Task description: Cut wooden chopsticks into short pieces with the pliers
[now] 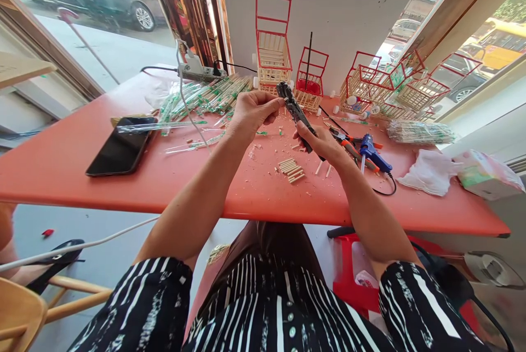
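- Right hand [322, 143] grips the handles of black cutting pliers [296, 113], held up above the orange table [164, 176], head pointing up-left.
- Left hand [252, 111] pinches at the plier head with thumb and fingers closed; whatever it feeds in is too small to make out, probably a thin stick.
- Cut stick pieces [291, 170] lie in a small pile on the table just below the hands, with chips and crumbs scattered around.
- Judged progress: several red-framed stick baskets [273, 50] stand finished or near finished along the wall, so cutting looks well underway.
- Much stock left: wrapped stick bundles [205, 97] left of the hands look unopened, and another bundle [421, 132] lies at right.
- Blue glue gun [372, 152] and orange-handled pliers [349, 146] lie just beside the right hand, untouched.
- Phone [122, 146] lies face up at left; power strip [197, 71] behind it.
- Hidden: plier jaws covered by the left fingers; basket details are small and blurred.
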`<state>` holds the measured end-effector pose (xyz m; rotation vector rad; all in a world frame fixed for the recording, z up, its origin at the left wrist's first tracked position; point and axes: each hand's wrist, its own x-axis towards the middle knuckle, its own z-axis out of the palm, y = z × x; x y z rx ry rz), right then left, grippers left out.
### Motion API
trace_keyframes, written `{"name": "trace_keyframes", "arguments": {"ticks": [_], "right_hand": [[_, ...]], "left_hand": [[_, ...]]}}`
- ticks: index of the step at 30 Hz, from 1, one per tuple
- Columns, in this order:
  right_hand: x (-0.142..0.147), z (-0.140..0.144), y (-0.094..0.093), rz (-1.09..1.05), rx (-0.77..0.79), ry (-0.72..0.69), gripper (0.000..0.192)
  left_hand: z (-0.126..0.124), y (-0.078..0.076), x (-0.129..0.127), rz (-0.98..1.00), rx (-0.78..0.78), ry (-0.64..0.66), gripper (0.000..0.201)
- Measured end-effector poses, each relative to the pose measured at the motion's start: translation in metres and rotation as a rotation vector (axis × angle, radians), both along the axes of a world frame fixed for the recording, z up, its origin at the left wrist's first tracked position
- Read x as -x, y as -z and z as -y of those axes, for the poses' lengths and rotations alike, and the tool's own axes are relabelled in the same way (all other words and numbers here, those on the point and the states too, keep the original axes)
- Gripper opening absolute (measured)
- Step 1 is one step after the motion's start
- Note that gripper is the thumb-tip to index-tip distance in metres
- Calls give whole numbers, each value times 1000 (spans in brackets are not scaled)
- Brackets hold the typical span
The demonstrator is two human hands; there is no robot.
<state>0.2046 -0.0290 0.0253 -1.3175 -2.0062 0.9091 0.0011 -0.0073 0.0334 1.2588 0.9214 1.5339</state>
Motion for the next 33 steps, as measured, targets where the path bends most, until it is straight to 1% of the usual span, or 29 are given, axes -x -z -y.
{"name": "trace_keyframes", "arguments": {"ticks": [5, 10, 15, 21, 29, 33], "right_hand": [[4, 2, -2, 6, -27, 18, 91], [5, 7, -5, 46, -76, 34, 90], [4, 5, -2, 105, -133, 49, 90], [4, 4, 3, 175, -210, 73, 90], [5, 5, 2, 196, -274, 97, 82], [6, 8, 2, 183, -316, 120, 78]], "left_hand": [[-4, 2, 0, -12, -25, -41, 21], [-5, 3, 1, -71, -56, -66, 23], [-3, 2, 1, -122, -91, -94, 28], [-1, 1, 1, -170, -107, -117, 29], [-5, 8, -2, -200, -161, -198, 25], [-4, 8, -4, -232, -191, -243, 26]]}}
